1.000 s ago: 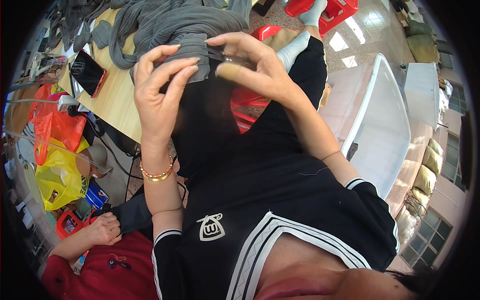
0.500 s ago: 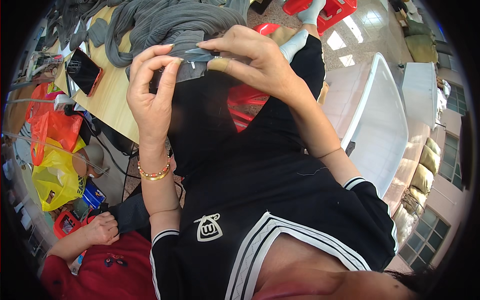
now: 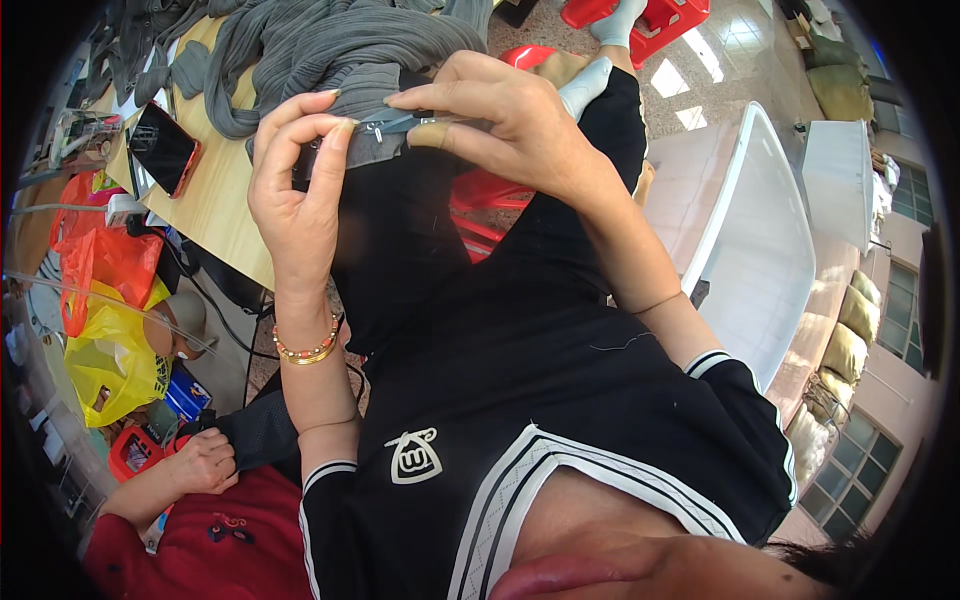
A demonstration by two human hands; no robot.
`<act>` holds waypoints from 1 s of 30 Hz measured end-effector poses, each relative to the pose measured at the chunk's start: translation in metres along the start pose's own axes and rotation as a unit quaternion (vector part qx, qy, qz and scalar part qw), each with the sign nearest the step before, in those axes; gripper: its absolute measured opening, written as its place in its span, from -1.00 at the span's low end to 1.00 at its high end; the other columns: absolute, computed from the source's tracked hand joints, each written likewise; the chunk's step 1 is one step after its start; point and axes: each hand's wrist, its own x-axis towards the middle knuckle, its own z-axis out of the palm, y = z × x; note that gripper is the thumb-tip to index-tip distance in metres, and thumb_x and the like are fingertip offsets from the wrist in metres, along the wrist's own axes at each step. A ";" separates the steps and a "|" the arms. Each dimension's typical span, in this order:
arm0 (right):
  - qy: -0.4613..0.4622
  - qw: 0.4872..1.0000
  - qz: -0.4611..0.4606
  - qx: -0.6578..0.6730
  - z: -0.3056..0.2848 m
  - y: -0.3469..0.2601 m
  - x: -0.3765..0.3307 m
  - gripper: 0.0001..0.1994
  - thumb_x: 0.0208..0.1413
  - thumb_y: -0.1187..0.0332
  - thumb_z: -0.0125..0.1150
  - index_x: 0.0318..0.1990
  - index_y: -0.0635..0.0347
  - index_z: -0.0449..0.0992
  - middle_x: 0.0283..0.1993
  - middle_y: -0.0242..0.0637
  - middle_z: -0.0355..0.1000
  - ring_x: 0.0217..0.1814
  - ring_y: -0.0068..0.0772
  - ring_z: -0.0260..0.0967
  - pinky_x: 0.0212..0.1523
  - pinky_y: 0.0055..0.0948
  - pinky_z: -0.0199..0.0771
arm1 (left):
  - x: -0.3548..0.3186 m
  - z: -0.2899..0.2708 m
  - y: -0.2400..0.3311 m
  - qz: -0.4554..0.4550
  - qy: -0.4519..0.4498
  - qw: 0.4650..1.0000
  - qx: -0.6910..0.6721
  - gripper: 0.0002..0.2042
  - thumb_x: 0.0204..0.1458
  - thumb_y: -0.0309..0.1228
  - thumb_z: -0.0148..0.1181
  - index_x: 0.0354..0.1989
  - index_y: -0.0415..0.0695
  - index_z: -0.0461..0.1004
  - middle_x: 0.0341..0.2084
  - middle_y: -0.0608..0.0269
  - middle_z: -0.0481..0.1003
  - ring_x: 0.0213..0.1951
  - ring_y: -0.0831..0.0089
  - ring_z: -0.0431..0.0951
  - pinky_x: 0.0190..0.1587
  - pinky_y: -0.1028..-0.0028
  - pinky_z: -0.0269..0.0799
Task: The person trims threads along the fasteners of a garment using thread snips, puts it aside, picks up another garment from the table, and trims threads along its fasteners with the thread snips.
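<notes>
The grey knitted piece (image 3: 375, 140), near the pile of grey knitwear (image 3: 330, 45), has been gathered tighter; left hand (image 3: 295, 190) pinches it, right hand (image 3: 500, 115) grips small snips (image 3: 400, 122) against it.

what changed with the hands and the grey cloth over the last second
The left hand closed from spread fingers over the grey cloth into a thumb-and-finger pinch on its edge. The right hand brought its small metal tool lower against that edge. Both hands kept hold of the cloth at the table edge; the phone and the grey pile stayed put.
</notes>
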 end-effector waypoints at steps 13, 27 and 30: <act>0.049 0.997 -0.050 -0.044 0.002 0.001 0.002 -0.77 -0.02 0.31 0.37 -0.15 -0.02 0.67 -0.38 -0.42 0.43 -0.40 -0.43 0.44 -0.44 -0.47 0.40 | -0.003 -0.011 0.003 0.026 -0.042 0.997 0.053 -0.82 0.01 -0.53 0.29 -0.19 -0.21 0.56 -0.02 0.15 0.46 0.02 0.33 0.45 0.09 0.43 0.33; 0.019 0.905 0.148 0.398 0.001 -0.008 0.020 -0.50 0.07 0.57 0.27 0.21 0.32 0.38 0.17 -0.32 0.44 -0.21 -0.78 0.20 -0.11 -0.69 0.30 | 0.030 -0.012 0.018 -0.113 0.039 0.983 -0.142 -0.89 0.28 -0.48 0.04 -0.11 -0.22 0.45 -0.33 0.51 0.41 -0.32 0.80 0.33 -0.23 0.73 0.25; -0.013 0.906 0.132 0.402 -0.007 -0.014 0.025 -0.55 0.14 0.54 0.19 0.22 0.34 0.38 0.12 -0.33 0.43 -0.05 -0.73 0.29 0.00 -0.66 0.31 | 0.032 -0.018 0.020 -0.174 0.014 0.936 -0.305 -0.81 0.29 -0.47 -0.01 -0.01 -0.27 0.42 -0.14 0.28 0.50 -0.09 0.58 0.50 0.02 0.57 0.38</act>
